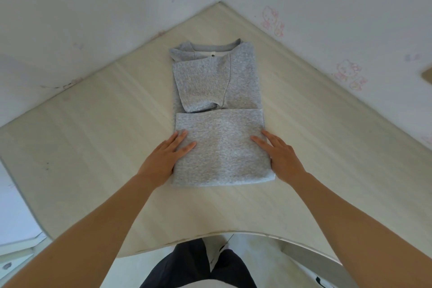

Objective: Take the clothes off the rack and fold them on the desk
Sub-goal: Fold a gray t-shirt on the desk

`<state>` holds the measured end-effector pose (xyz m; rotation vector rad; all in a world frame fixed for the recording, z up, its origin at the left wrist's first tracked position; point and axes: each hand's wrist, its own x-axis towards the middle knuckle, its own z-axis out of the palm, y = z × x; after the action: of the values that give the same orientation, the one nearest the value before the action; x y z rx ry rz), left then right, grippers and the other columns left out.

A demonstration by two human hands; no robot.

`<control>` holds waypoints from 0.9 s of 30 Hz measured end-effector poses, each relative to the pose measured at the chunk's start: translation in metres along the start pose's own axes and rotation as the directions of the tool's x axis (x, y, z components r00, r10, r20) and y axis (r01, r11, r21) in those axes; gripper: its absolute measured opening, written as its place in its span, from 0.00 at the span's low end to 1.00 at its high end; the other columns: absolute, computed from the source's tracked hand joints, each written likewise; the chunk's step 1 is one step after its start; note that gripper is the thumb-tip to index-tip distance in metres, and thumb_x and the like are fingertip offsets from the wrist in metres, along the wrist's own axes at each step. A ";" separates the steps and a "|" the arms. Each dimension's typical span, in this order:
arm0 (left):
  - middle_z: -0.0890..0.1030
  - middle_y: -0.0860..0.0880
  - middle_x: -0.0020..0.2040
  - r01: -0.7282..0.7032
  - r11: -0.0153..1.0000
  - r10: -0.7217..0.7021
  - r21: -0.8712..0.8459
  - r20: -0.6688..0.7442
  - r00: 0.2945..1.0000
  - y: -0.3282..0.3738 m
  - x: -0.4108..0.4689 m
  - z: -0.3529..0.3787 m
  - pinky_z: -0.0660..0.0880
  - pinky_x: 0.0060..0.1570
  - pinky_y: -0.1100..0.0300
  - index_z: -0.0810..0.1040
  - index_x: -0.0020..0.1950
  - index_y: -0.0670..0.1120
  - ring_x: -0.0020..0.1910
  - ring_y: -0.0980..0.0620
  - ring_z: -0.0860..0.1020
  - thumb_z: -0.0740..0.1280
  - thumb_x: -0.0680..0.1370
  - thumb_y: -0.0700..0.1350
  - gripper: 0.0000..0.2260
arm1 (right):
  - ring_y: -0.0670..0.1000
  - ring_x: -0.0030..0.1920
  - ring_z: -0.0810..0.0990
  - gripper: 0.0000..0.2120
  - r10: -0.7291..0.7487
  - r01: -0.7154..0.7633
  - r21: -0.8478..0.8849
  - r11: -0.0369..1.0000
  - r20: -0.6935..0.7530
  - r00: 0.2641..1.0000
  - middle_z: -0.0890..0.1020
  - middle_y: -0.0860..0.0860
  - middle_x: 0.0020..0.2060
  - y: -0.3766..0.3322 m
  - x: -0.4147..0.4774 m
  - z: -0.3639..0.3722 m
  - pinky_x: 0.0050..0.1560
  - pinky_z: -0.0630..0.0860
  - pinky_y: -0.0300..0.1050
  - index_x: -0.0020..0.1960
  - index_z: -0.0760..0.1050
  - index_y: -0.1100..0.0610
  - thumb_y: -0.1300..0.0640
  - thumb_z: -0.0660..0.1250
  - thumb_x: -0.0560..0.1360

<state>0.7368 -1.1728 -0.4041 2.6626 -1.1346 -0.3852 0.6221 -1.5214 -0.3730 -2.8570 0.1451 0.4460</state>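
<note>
Where hem doubles back over body, folded heather-grey knit sweatshirt (243,77) lies mid pale wood-grain desk (93,135); sleeves tucked in, layers beneath hidden. Flat on its side edges: left hand (163,159), right hand (281,159), fingers straight, thumbs out of sight. Small dark round neck label (213,55): writing unreadable. Faded pink cartoon wall stickers (272,21) blurred.
</note>
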 end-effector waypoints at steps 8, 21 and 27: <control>0.50 0.55 0.78 0.113 0.972 -0.083 -0.204 0.154 0.985 0.017 -0.024 -0.021 0.46 0.74 0.52 0.59 0.72 0.65 0.78 0.52 0.45 0.62 0.78 0.36 0.30 | 0.54 0.77 0.49 0.27 0.016 0.001 0.355 0.935 -0.045 0.999 0.55 0.45 0.77 -0.012 -0.026 0.007 0.72 0.53 0.60 0.63 0.70 0.34 0.64 0.67 0.76; 0.84 0.62 0.47 0.355 0.417 -0.273 -0.837 0.258 0.927 0.044 -0.033 -0.136 0.74 0.49 0.68 0.81 0.53 0.56 0.48 0.66 0.80 0.64 0.72 0.67 0.19 | 0.43 0.24 0.65 0.24 0.175 -0.121 0.826 0.550 0.028 0.984 0.67 0.46 0.22 -0.057 -0.041 -0.108 0.29 0.60 0.37 0.33 0.67 0.59 0.38 0.64 0.73; 0.81 0.47 0.49 0.508 0.344 -0.710 -0.790 0.135 0.692 0.018 0.039 -0.083 0.74 0.42 0.58 0.77 0.55 0.43 0.50 0.47 0.79 0.62 0.78 0.61 0.22 | 0.53 0.52 0.78 0.23 0.374 -0.324 0.817 0.476 0.146 0.916 0.78 0.53 0.56 -0.069 0.054 -0.075 0.50 0.74 0.48 0.63 0.71 0.56 0.40 0.63 0.77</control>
<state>0.7773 -1.2054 -0.3269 2.0701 0.2348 -0.5115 0.7043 -1.4774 -0.3050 -1.8533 0.7554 0.2552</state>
